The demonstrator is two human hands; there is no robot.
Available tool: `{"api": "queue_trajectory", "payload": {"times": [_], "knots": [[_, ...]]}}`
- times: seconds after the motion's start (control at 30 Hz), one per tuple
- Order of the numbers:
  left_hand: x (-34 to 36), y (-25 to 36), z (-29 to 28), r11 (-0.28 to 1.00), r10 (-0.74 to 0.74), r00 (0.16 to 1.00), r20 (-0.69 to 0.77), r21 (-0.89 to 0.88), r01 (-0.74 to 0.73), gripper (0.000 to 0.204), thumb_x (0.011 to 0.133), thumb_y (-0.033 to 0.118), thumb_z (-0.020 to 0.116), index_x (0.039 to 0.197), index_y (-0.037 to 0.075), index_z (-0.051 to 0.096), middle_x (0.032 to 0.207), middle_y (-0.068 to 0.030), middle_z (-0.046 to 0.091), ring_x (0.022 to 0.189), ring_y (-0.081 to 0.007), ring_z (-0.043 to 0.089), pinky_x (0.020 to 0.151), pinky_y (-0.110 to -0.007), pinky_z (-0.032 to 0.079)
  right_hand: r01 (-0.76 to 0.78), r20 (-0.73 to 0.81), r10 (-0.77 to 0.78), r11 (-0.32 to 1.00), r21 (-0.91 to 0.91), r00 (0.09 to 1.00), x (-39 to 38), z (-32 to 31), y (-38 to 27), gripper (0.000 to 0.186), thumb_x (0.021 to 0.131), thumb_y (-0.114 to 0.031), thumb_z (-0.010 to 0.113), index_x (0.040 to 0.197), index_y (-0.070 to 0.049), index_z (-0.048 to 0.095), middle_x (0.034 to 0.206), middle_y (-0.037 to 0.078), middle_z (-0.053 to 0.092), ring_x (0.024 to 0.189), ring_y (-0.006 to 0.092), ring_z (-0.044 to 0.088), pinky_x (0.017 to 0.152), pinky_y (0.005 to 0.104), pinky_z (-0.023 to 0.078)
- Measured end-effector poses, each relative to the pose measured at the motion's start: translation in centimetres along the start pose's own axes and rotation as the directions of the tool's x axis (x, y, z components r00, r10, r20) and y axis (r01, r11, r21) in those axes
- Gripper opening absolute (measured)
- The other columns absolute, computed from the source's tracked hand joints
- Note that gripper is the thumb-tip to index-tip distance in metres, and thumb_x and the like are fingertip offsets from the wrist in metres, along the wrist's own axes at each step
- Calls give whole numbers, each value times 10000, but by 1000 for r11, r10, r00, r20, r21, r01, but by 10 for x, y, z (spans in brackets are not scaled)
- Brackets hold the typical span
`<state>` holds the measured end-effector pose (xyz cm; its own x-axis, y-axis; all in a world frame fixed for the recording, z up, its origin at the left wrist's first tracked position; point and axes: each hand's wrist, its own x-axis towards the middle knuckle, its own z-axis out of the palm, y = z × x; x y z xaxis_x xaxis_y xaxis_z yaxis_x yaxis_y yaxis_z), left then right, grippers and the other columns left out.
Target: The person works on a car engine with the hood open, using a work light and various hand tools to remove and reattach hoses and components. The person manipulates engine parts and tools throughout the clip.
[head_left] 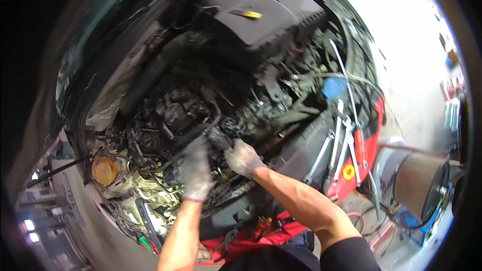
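Observation:
Both my hands wear whitish work gloves and reach into the open engine bay of a red car. My left hand (196, 170) is smeared by motion over the front of the dark engine (178, 108), and its fingers cannot be made out. Close beside it, my right hand (244, 159) has its fingers curled at a dark, ribbed-looking part (219, 138). Whether that part is loose or fixed to the engine does not show. A bent metal pipe (216, 115) runs just beyond it.
Several wrenches (335, 145) lie on the right front panel, near a yellow ring (348, 172) and a blue cap (334, 88). A yellow-handled tool (246, 14) rests on the black cover (251, 0). Pliers (228, 238) lie at the front edge. An orange-yellow cap (104, 170) stands left.

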<state>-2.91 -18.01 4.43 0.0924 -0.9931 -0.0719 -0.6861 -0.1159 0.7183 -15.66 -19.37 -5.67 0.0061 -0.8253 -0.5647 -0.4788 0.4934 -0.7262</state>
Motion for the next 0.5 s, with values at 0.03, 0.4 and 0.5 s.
{"api": "queue_trajectory", "payload": {"times": [0.03,0.4,0.5], "knots": [[-12,-60,-20,986,-124,992,23,114,121,557,1084,443,362,1347,19,611,1351,-201,631,1238,-319,601,1046,-426,450,23,8,-23,1000,-10,1000,-2,4,-1,417,943,-313,598,1107,69,616,1061,317,700,1085,454,673,938,510,545],[-239,-179,-115,952,-212,891,-401,120,281,355,1014,339,619,1129,5,653,891,-33,609,733,-114,566,650,-293,488,102,125,-88,988,-115,988,-3,-42,-5,514,971,-487,569,1078,-21,759,1135,223,724,1110,358,698,954,439,564],[-260,-150,-107,931,-326,889,-322,56,361,302,972,238,663,1125,-22,651,968,-71,661,851,-154,617,805,-322,519,145,129,-119,966,-212,984,-5,-70,-5,433,955,-422,566,1128,-79,764,1206,195,708,1153,347,683,974,434,557]]}}
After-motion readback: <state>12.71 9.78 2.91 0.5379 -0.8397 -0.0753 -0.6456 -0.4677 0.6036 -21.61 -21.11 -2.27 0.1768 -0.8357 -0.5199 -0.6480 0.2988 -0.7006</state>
